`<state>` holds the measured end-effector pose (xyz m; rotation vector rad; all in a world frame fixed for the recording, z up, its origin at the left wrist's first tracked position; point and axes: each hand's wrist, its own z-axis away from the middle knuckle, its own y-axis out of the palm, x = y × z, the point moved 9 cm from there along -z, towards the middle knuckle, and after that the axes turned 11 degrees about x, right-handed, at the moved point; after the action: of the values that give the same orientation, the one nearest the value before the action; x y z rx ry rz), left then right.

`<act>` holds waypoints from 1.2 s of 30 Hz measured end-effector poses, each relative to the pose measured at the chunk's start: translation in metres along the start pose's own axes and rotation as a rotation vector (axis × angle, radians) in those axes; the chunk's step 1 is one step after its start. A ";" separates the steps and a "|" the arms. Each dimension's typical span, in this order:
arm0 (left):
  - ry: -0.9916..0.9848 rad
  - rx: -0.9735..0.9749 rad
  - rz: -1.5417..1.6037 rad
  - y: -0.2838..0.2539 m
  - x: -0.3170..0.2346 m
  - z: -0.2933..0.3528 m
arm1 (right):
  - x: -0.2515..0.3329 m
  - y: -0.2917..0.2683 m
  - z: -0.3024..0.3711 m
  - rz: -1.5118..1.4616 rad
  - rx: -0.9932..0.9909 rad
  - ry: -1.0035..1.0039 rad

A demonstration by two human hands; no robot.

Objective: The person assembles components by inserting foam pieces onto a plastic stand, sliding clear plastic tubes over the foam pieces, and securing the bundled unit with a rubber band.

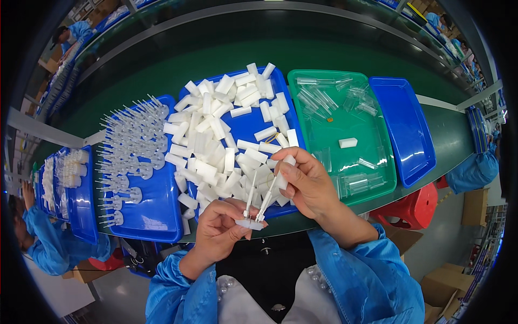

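The left hand (pixel 220 229) pinches the pale base (pixel 249 223) of a small two-pronged piece between thumb and fingers, low on the person's side of the counter (pixel 452 132). The base is whitish and slightly translucent, a flat, thin shape seen almost edge-on, with its far outline covered by the fingertips. Two slender white stems rise from it, thicker near the foot and narrowing upward. One stem (pixel 251 195) points nearly to 12 o'clock, its thin tip bare; the other (pixel 266 201) leans toward 1 o'clock.

The right hand (pixel 308 182) grips a white block (pixel 284 171) in a narrow pinch at the upper end of the leaning stem. The block is oblong, matte and plain, and slants along the same line as the stem. How far the stem goes into it, if at all, I cannot tell.

From the held piece, a blue tray (pixel 245 123) at 12 o'clock carries a loose heap of similar white blocks (pixel 205 162). Toward 10 o'clock, another blue tray (pixel 151 213) holds crowded translucent pieces (pixel 132 135) with rounded bases and thin upright stems. Between 1 and 2 o'clock lies a green tray (pixel 324 135) with clear plastic pieces (pixel 361 183) and a single white block (pixel 348 142); just beyond it, at 2 o'clock, sits a third blue tray (pixel 402 129).
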<state>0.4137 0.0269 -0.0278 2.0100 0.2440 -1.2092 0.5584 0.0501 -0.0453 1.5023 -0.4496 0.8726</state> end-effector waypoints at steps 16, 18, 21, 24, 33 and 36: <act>-0.072 -0.063 -0.063 -0.002 0.013 -0.003 | 0.009 -0.010 -0.004 -0.001 -0.102 -0.058; -0.079 -0.068 -0.060 -0.002 0.015 -0.004 | 0.012 -0.012 -0.004 0.030 -0.101 -0.072; -0.084 -0.072 -0.051 -0.003 0.018 -0.003 | 0.010 -0.013 -0.005 0.003 -0.102 -0.059; -0.078 -0.056 -0.047 -0.004 0.020 -0.004 | 0.010 -0.015 -0.005 0.004 -0.104 -0.059; -0.039 -0.003 -0.010 -0.002 0.022 -0.004 | 0.013 -0.011 -0.002 0.150 -0.071 -0.008; -0.064 -0.036 -0.021 -0.004 0.023 -0.003 | 0.021 -0.011 0.000 0.459 -0.070 -0.068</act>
<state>0.4257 0.0265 -0.0478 1.9387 0.2544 -1.2712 0.5803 0.0559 -0.0370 1.3877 -0.8887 1.1491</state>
